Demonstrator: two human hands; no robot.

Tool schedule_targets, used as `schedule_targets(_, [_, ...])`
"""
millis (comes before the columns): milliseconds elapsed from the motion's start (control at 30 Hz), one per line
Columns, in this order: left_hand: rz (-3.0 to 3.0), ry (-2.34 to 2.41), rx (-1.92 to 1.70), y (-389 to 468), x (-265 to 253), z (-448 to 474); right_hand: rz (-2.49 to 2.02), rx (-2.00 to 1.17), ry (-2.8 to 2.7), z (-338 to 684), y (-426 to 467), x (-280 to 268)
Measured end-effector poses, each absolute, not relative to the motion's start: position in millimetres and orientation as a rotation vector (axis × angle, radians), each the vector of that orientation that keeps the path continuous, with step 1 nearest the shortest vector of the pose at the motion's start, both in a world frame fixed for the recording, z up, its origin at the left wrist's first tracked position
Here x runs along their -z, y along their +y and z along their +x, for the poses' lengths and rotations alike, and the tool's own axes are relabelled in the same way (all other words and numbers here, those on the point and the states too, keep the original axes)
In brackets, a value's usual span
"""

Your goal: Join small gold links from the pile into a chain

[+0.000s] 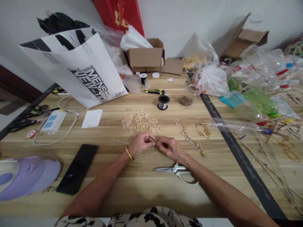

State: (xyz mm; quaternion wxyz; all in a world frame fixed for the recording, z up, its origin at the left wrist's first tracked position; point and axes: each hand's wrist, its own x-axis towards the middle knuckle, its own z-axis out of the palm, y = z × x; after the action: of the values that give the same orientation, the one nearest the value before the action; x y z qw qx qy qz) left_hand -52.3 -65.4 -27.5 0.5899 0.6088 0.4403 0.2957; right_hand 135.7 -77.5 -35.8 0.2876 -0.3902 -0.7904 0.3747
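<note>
My left hand (143,142), with a gold bangle (129,154) at its wrist, is closed in a pinch. Facing it, my right hand (169,147) pinches too, and the fingertips of both nearly meet. A thin silvery beaded chain (148,155) sags just below, running up towards both hands; the exact spot pinched is too small to see. Fine pale strands trail under the left hand. Just beyond the fingers lies a heap of gold and silver beads (142,122). Scissors with pale handles (176,168) lie beside my right wrist, blades pointing left.
Gold and silver chains (189,138) lie to the right, near a plastic tube (239,126). Behind the beads are a wire spool (163,102), a utility knife (153,91) and a jar (190,94). A black phone (77,168) and a white paper bag (80,69) are left.
</note>
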Motion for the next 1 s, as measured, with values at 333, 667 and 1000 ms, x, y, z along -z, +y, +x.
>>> schedule_targets(333, [1.419, 1.031, -0.694, -65.0, 30.9, -51.9, -1.05, -0.915, -2.155, 133.3, -79.1, 37.1])
schedule_targets(667, [1.402, 1.057, -0.693, -64.0, 33.0, -51.8, -0.987, -0.908, -2.177, 133.9, -80.1, 34.4])
schedule_targets(1000, [1.346, 1.063, -0.71, -65.0, 30.9, -52.4, -0.934, -0.835, -2.163, 134.0, -80.5, 39.4])
